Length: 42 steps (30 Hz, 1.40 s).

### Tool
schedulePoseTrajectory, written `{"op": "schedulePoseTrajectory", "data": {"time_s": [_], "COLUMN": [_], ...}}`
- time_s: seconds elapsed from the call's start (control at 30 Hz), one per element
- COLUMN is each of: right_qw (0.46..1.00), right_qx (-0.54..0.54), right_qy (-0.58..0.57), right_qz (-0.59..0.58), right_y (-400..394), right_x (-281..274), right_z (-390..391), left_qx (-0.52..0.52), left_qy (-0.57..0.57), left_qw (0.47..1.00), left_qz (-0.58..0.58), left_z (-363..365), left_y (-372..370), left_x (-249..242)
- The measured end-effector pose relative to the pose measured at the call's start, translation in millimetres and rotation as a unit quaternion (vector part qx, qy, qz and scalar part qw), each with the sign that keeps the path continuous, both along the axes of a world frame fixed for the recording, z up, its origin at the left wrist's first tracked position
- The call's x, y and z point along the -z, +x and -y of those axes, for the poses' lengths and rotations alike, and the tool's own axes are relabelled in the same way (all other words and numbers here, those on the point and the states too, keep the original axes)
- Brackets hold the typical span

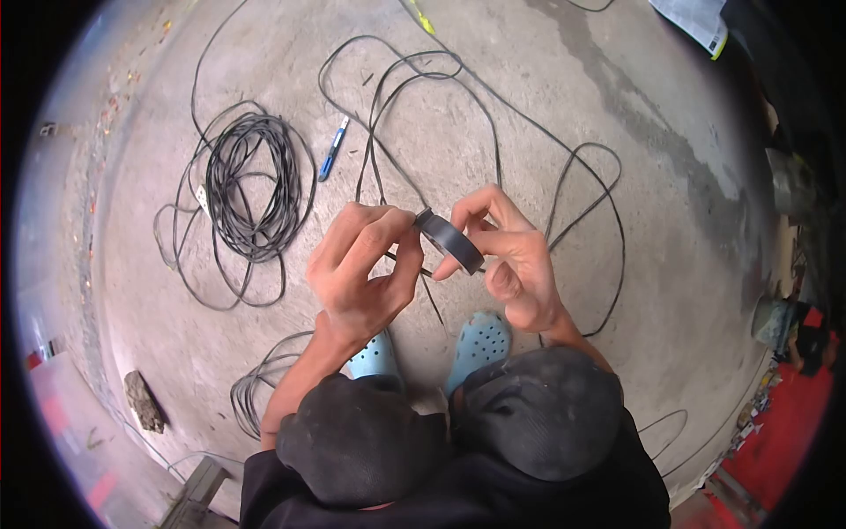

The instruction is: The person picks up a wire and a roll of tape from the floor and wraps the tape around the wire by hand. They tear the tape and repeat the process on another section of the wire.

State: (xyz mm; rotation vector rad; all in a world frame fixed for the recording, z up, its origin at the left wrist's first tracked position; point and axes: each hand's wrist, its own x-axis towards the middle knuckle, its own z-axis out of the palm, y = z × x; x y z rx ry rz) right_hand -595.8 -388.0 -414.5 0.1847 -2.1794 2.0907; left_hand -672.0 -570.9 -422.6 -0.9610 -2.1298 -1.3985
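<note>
Between my hands, above the floor, is a roll of black electrical tape (455, 244), tilted with its outer face upward. My left hand (363, 256) is closed, thumb and fingertips pinching the tape at the roll's left end. From the other side my right hand (514, 264) holds the roll, its fingers bent around the ring and partly hidden by it. Thin black cable (496, 145) lies in loose loops on the floor beyond my hands, and some of it passes beneath them.
A large coil of black cable (289, 189) lies at left, with a blue utility knife (333, 150) beside it. Light blue clogs (480, 342) are on my feet. Another cable bundle (249, 388) and a stone (144, 401) lie lower left. Red material (789, 432) is at right.
</note>
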Motion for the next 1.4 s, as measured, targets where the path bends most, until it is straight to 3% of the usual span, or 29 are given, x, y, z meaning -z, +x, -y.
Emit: {"op": "schedulePoseTrajectory", "data": {"time_s": [0.13, 0.3, 0.5, 0.8, 0.9, 1.1, 1.27, 1.4], "right_qw": [0.989, 0.981, 0.986, 0.995, 0.993, 0.980, 0.969, 0.946], "right_qx": [0.034, 0.118, 0.030, 0.070, 0.059, 0.068, 0.104, 0.133], "right_qy": [-0.098, -0.120, -0.004, 0.064, 0.090, 0.178, 0.176, 0.220], "right_qz": [0.102, 0.098, 0.162, 0.013, 0.050, -0.061, -0.136, -0.196], "right_y": [-2, -7, -10, -8, -7, -7, -9, -9], "right_x": [-4, -6, -22, -14, -27, -18, -5, 6], "right_z": [5, 16, 0, 8, 9, 8, 12, 14], "left_qx": [0.001, 0.003, 0.025, 0.038, 0.036, 0.062, 0.136, 0.125], "left_qy": [-0.014, -0.028, -0.046, -0.043, -0.041, -0.005, 0.099, 0.045], "left_qw": [0.997, 0.992, 0.989, 0.990, 0.995, 0.991, 0.892, 0.907], "left_qz": [-0.077, -0.125, -0.139, -0.126, -0.089, 0.120, 0.419, 0.401], "left_z": [0, -2, -1, 1, 0, 0, 6, 11], "left_y": [1, 5, 7, 11, 13, 18, 19, 12], "left_x": [-1, 2, 6, 3, -2, -10, -15, -2]}}
